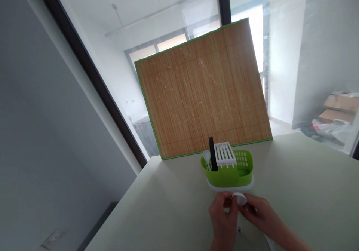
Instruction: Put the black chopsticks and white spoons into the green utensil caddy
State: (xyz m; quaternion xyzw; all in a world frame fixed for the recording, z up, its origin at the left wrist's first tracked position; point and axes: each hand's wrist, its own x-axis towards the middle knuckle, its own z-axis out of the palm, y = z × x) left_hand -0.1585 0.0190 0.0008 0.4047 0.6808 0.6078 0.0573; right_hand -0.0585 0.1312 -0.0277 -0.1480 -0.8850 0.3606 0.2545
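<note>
At the front of the table both my hands are on a white spoon [240,199], its rounded bowl up and its handle pointing down toward me. My left hand [224,215] pinches it from the left. From the other side, the fingers of my right hand [258,210] close on the bowl's edge. Just beyond my hands stands a green utensil caddy [224,178] on a white base. A white spoon [206,156] and a long black item [213,154] stand in its left part. A white slotted rack [225,153] sits across its middle.
Behind the caddy, a bamboo mat [204,90] with green edging leans upright against the glass. The pale table [174,202] spreads around my hands. Part of a white object [269,242] shows beneath my right forearm. Cardboard and plastic bags [338,116] lie beyond the glass, at right.
</note>
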